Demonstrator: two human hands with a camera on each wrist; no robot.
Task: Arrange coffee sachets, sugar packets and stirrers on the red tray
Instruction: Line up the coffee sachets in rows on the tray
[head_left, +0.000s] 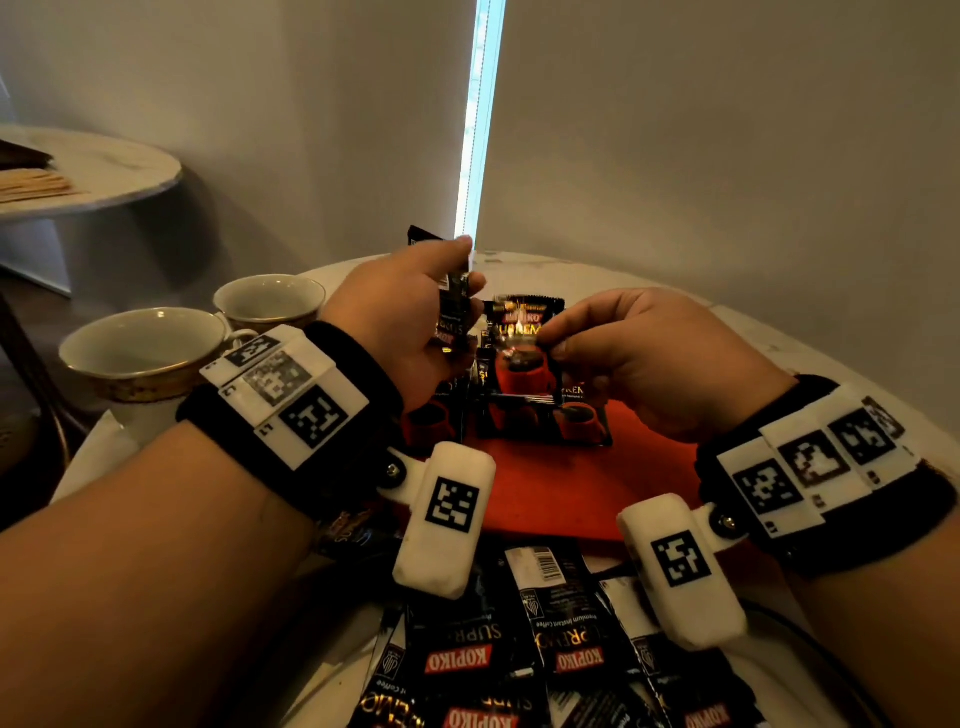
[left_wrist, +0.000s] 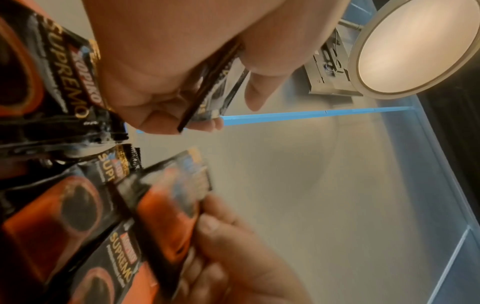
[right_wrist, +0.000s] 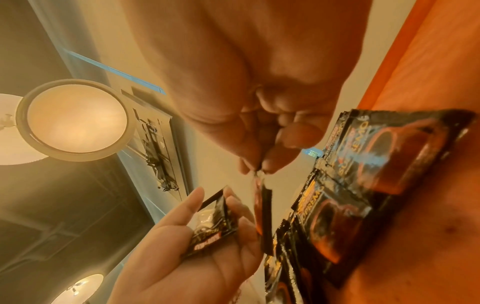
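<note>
Nearest the person, a loose pile of black coffee sachets (head_left: 524, 654) lies on the round table (head_left: 810, 358), several face down, spilling up to the near edge of the red tray (head_left: 561, 493). On the tray's far part a few more sachets (head_left: 540, 415) lie flat side by side, printed with red cups. Above them the right hand (head_left: 654, 358) pinches one sachet (head_left: 524, 343) by its edge between thumb and fingertips, holding it upright in the air over the tray. Just to the left, the left hand (head_left: 405, 322) has its fingers and thumb curled round another sachet (head_left: 452, 291), also upright, close beside the first but apart from it. Left of the tray stand two white cups (head_left: 150, 353) with gold rims. Farther back on the left, a second round table (head_left: 98, 171) carries a bundle of wooden stirrers (head_left: 36, 184)
</note>
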